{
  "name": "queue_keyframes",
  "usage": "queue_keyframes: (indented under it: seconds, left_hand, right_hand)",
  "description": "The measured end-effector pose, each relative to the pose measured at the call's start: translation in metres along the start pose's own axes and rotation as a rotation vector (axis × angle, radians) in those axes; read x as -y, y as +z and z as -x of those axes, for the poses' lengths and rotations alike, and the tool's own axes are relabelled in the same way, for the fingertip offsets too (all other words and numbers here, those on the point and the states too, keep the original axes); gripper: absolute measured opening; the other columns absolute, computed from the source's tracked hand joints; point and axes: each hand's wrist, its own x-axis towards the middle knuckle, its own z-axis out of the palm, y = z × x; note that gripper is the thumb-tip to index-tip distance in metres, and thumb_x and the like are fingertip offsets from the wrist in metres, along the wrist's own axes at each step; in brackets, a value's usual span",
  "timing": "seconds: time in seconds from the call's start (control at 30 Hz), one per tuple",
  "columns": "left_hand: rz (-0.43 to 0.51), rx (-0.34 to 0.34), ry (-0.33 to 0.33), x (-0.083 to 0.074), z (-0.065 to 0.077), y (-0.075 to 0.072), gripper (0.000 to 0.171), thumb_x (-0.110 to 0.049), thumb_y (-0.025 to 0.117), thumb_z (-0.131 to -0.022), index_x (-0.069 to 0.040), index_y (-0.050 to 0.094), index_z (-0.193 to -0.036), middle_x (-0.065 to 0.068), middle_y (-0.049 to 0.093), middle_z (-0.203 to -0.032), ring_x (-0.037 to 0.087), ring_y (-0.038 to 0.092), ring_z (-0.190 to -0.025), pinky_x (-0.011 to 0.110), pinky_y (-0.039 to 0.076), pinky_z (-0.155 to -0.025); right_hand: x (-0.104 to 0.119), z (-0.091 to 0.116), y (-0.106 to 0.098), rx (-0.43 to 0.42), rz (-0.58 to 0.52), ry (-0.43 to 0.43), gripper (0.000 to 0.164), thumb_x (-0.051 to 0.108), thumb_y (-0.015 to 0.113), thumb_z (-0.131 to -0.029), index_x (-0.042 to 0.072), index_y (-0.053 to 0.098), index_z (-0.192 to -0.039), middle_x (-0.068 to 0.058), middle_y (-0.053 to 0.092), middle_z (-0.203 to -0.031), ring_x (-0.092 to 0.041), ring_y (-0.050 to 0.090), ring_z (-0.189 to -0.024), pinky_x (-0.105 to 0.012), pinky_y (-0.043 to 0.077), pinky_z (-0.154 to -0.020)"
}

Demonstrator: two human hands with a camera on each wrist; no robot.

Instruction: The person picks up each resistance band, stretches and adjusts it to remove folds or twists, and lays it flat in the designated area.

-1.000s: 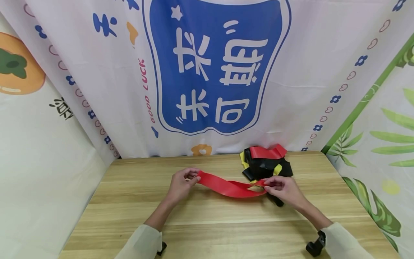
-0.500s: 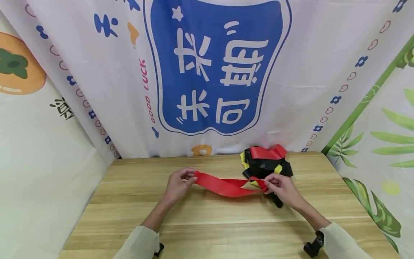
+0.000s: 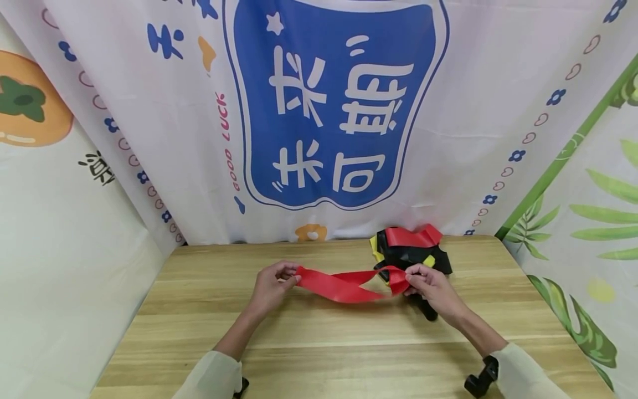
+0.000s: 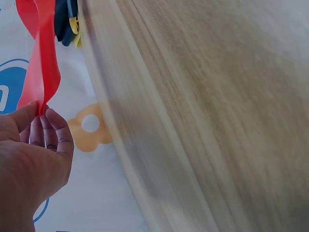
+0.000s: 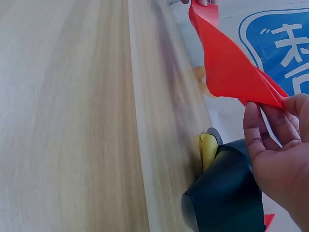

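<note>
A wide, flat red elastic band (image 3: 339,288) hangs slightly slack between both hands above the table, with a twist showing along it. My left hand (image 3: 273,285) pinches its left end between thumb and fingers; the left wrist view shows this end gathered at the fingertips. At the other end, my right hand (image 3: 431,285) pinches the band, which folds into a small loop there. In the right wrist view the red band (image 5: 231,67) runs up from that hand toward the left hand. Just behind the right hand lies a pile of black bands (image 3: 406,255).
The pile also has a red band (image 3: 413,237) on top and yellow pieces (image 3: 376,248) at its side. It rests near the back edge of the wooden table (image 3: 319,354). A printed white curtain (image 3: 473,111) hangs right behind that edge.
My left hand has drifted left with its end of the band. At the right hand the band has turned, so a small loop now opens beside the fingers. The pile stays put.
</note>
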Motion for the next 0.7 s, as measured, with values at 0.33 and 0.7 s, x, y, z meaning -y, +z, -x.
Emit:
queue_keyframes:
  seconds: [0.33, 0.7]
  left_hand:
    - [-0.018, 0.000, -0.012, 0.003, 0.001, -0.003, 0.018, 0.004, 0.078, -0.092, -0.002, 0.077, -0.109, 0.009, 0.074, -0.096, 0.020, 0.067, -0.087, 0.022, 0.056, -0.070]
    - [-0.014, -0.003, -0.011, 0.006, 0.002, -0.007, 0.019, 0.005, 0.078, -0.092, -0.002, 0.077, -0.109, 0.010, 0.074, -0.098, 0.019, 0.067, -0.089, 0.022, 0.056, -0.075]
  right_hand:
    - [-0.005, -0.003, 0.009, -0.041, -0.089, 0.033, 0.027, 0.015, 0.060, -0.109, -0.009, 0.058, -0.123, -0.008, 0.072, -0.106, -0.017, 0.071, -0.091, -0.030, 0.062, -0.086]
    - [-0.005, -0.001, 0.012, -0.009, -0.112, -0.032, 0.039, 0.012, 0.059, -0.109, -0.012, 0.052, -0.139, -0.007, 0.077, -0.109, -0.016, 0.073, -0.088, -0.034, 0.064, -0.082]
